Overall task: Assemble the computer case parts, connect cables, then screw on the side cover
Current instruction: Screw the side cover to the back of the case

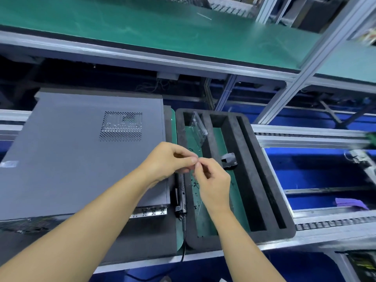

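The computer case (81, 155) lies flat on the tabletop (142, 241), from 8 to 10 o'clock of the view, with its grey side cover (61, 139) facing up and already seated. That leaves the panel level and its near edge within reach for screwing. The cover looks plain, matt and unmarked apart from a perforated vent patch (121, 127) toward 12 o'clock. The left hand (171, 159) and right hand (211, 180) meet at centre over the gap between case and foam tray (234, 239). Each pinches thumb to forefinger at the one shared point, the other fingers curled. What they pinch is too small to make out. I judge it a screw being passed or turned the right way round before driving. Small dark specks (195, 185), probably spare screws, lie in the tray compartment at 6 o'clock of the hands, so supply is close. An electric screwdriver (180, 192) lies just beside the case at 7 o'clock of the hands, ungripped, parked where either hand could take it. A clear plastic box (198, 127) leans in the tray at 1 o'clock, and a black bracket (229, 160) sits at 3 o'clock.
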